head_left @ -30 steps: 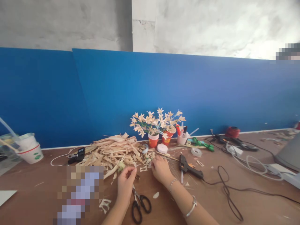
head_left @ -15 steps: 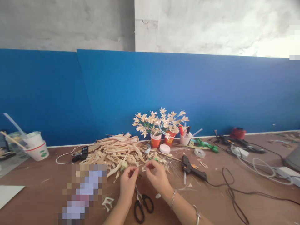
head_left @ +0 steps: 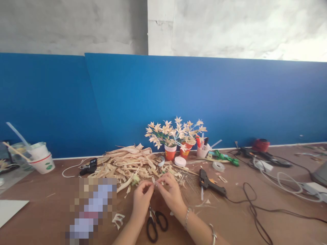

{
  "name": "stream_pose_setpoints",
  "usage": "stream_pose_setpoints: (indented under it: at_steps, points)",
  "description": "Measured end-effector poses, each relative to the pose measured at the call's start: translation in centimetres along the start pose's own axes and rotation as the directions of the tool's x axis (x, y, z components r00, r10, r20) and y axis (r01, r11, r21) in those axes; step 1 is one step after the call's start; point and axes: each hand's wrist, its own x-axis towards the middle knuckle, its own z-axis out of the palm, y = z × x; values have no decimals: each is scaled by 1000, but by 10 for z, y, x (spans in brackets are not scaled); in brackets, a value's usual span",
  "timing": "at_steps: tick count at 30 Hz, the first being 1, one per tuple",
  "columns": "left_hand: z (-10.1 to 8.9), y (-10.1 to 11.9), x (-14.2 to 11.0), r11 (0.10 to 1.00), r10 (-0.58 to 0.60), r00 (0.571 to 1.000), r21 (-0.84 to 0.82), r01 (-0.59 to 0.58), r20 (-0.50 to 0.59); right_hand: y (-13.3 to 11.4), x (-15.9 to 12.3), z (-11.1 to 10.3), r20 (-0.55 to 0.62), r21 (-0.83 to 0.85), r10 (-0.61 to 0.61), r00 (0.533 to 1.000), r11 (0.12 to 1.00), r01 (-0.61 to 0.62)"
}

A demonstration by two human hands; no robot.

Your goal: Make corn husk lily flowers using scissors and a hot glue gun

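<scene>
Holds a small pale piece [head_left: 153, 180] in the left hand [head_left: 142, 200], pinched narrowly between thumb and forefinger, with a tip poking up above the fingertips. Has the right hand [head_left: 172, 192] just beside, thumb and forefinger drawn close together at the piece's right side. Cannot make out, at this size, any contact or grip by the right fingertips.

Bends both wrists inward, hands above the brown table [head_left: 53, 214], forearms slanting in from the lower edge and nearly meeting at the fingertips. Wears a chain bracelet [head_left: 187, 218] at the right wrist and a bangle [head_left: 213, 234] farther up the same forearm.

Has black-handled scissors [head_left: 153, 214] below and between the hands, handles apart and toward the body. Has a pale cut-out scrap [head_left: 118, 220] left of the left forearm.

Beyond the hands, has a heap of dried husk strips [head_left: 127, 158] to the left and a black glue gun [head_left: 211, 184] to the right. Farther back, has pale flowers [head_left: 166, 130] standing in two red cups, with a white round roll [head_left: 180, 161] in front. Faces a blue panel [head_left: 178, 92] behind everything.
</scene>
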Motion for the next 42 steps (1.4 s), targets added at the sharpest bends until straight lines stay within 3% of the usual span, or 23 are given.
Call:
stream_pose_setpoints:
  at_steps: [21, 42]
  points:
    - [1, 1, 0, 995, -13, 999, -94, 18, 52, 0, -2, 2, -25, -17, 35, 999, 999, -35]
    - [0, 3, -2, 998, 33, 996, -54, -28, 86, 2, -2, 2, -48, -54, -62, 997, 997, 59]
